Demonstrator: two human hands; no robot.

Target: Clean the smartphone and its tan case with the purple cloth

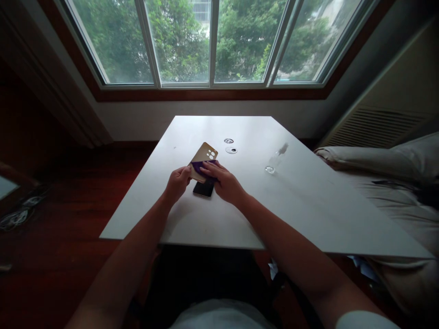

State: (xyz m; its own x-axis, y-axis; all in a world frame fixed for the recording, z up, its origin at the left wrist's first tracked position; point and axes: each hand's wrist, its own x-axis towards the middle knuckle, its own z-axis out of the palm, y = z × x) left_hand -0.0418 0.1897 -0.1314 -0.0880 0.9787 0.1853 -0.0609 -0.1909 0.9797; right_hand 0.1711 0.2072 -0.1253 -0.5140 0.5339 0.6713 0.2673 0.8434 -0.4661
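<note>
— What is each hand on?

— The left hand (177,182) is closed on the near edge of a tan phone case (203,160), tilting it up off the white table (308,205). The right hand (224,183) lies fingers-flat, pressing a purple cloth (206,165) against the case.

— How would that case handle?

— Light, thin, probably bendy and a little slick — best gripped by its edges, clear of the camera cutouts.

— And the phone?

— A black phone (203,188) lies flat just below and between both hands, likely fragile. A small glass bottle (270,168) sits well to the right.
</note>
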